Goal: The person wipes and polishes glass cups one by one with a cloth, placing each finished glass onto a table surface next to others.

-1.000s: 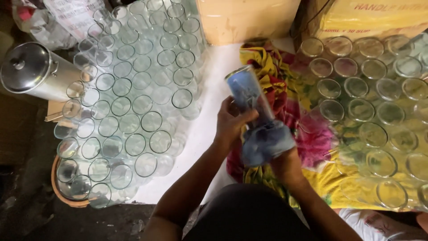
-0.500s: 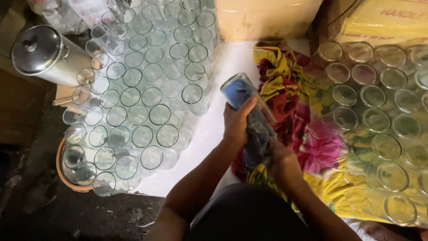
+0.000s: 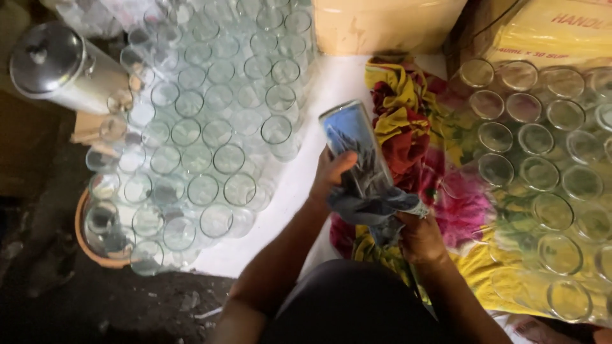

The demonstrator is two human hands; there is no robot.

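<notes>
My left hand (image 3: 329,175) grips a tall clear drinking glass (image 3: 352,143), tilted with its base pointing away from me. A blue-grey cloth (image 3: 376,210) is stuffed into the glass's mouth and bunches out below it. My right hand (image 3: 421,239) holds that cloth from underneath. Both hands are over the edge of a bright flowered fabric (image 3: 408,143).
Several empty glasses (image 3: 204,127) stand packed together on a white surface (image 3: 331,83) at left. More glasses (image 3: 542,159) stand on the flowered fabric at right. A steel lidded pot (image 3: 54,67) sits far left, a brown basin (image 3: 86,239) lower left, cardboard boxes (image 3: 382,25) behind.
The glass has been turned in my hands and the cloth pushed further in; the view has shifted slightly left.
</notes>
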